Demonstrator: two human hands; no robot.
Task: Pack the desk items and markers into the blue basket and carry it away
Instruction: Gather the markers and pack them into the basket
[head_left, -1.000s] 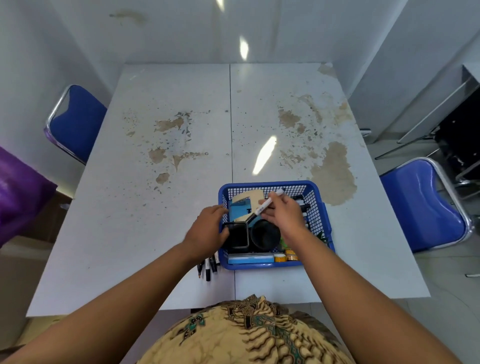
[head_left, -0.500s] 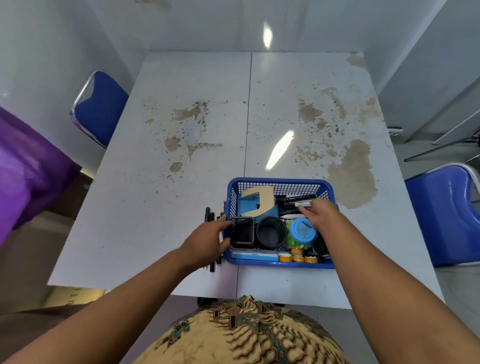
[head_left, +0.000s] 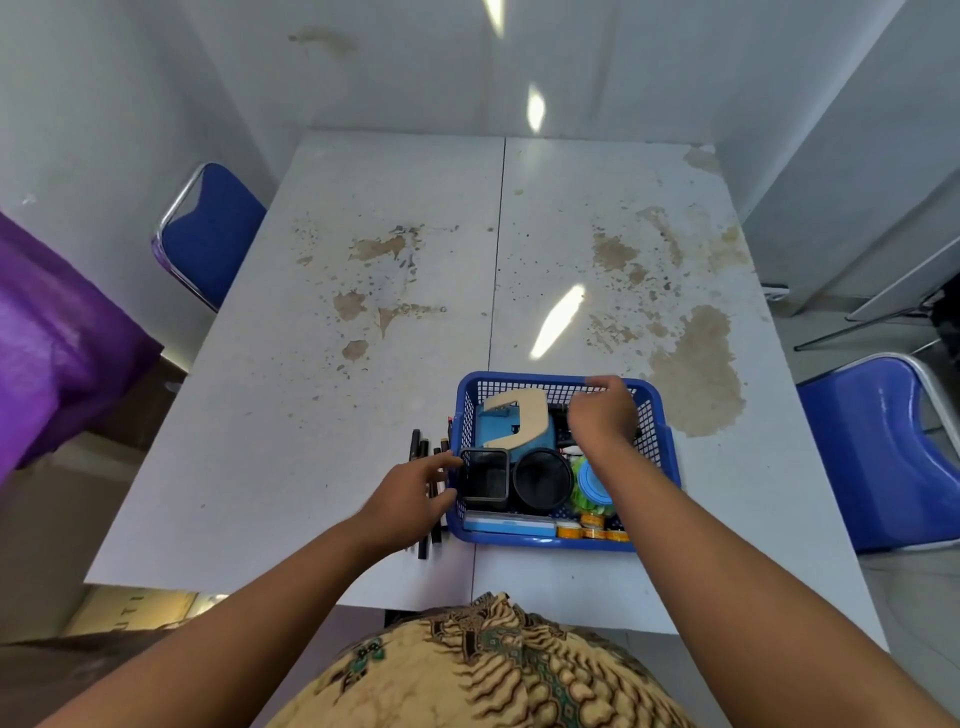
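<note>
The blue basket (head_left: 658, 415) stands near the front edge of the stained white table (head_left: 322, 395). Inside it are a square black mesh holder (head_left: 483, 475), a round black mesh cup (head_left: 543, 478), a blue device under a tan wooden piece (head_left: 522, 415), a blue-lidded green jar (head_left: 589, 488), yellow tape rolls (head_left: 592, 531) and a light blue box (head_left: 504, 524). Several dark markers (head_left: 417, 447) lie on the table just left of the basket. My left hand (head_left: 415, 493) rests over them, fingers apart, fingertips at the basket's left rim. My right hand (head_left: 602, 415) hovers palm down over the basket's far right corner, hiding what lies beneath.
A blue chair (head_left: 213, 234) stands at the table's left side and another blue chair (head_left: 883, 447) at its right. Purple cloth (head_left: 52, 338) hangs at the far left. Walls close in behind the table.
My right hand carried a white marker into the basket's right side, then moved toward the far rim. My left hand stayed at the basket's left edge over the loose markers.
</note>
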